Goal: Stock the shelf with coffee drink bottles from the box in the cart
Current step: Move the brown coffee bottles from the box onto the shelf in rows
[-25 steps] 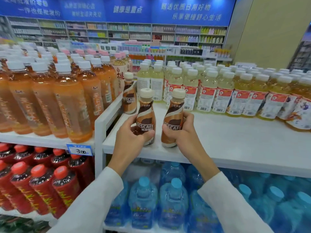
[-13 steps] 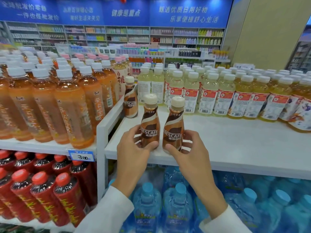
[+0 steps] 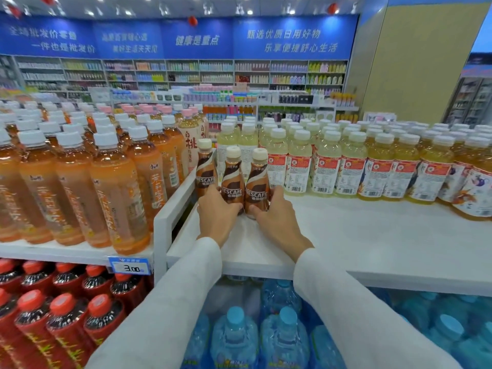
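Two brown coffee drink bottles with cream caps stand upright side by side on the white shelf. My left hand grips the left bottle at its base, and my right hand grips the right bottle at its base. A third coffee bottle stands just behind and to the left of them, against the shelf's left divider. The box and the cart are out of view.
Rows of pale yellow drink bottles fill the back of the same shelf. Orange tea bottles crowd the shelf to the left, past a white divider. Red-capped bottles and blue water jugs sit on the lower shelves.
Both hands have pushed the two bottles further back on the shelf, up next to the third bottle. My arms now reach further forward.
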The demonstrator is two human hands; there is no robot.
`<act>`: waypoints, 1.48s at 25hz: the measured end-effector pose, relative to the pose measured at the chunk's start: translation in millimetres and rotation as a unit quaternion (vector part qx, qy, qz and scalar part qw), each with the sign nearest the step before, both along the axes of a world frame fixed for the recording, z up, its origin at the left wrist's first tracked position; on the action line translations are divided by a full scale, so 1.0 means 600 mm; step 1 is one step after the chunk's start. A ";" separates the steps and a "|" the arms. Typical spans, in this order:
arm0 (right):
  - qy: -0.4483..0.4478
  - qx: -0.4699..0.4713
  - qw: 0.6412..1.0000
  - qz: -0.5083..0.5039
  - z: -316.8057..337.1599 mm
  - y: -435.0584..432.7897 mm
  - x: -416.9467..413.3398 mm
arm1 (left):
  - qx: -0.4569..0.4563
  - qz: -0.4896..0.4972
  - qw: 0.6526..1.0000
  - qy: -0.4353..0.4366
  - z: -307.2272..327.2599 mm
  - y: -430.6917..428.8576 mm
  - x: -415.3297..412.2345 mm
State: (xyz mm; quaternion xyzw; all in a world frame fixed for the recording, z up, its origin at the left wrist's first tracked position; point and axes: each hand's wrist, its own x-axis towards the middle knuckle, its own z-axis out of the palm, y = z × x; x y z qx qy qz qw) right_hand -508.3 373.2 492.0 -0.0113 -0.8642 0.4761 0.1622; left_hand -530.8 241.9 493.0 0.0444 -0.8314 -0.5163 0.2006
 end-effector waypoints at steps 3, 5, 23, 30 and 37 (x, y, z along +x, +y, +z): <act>-0.004 -0.020 1.000 -0.002 -0.004 -0.003 -0.035 | 0.015 0.028 0.999 -0.001 -0.008 0.014 -0.031; 0.000 -0.026 1.000 -0.008 -0.011 -0.003 -0.052 | 0.025 0.052 0.998 0.015 -0.016 0.024 -0.037; -0.003 -0.066 0.997 0.030 -0.021 -0.004 -0.106 | 0.089 0.132 0.987 -0.019 -0.020 0.048 -0.072; 0.007 -0.044 0.999 0.018 -0.026 -0.006 -0.111 | 0.089 0.137 0.986 -0.021 -0.020 0.046 -0.074; -0.003 -0.059 0.998 0.010 -0.030 -0.012 -0.112 | 0.099 0.138 0.985 -0.019 -0.025 0.043 -0.075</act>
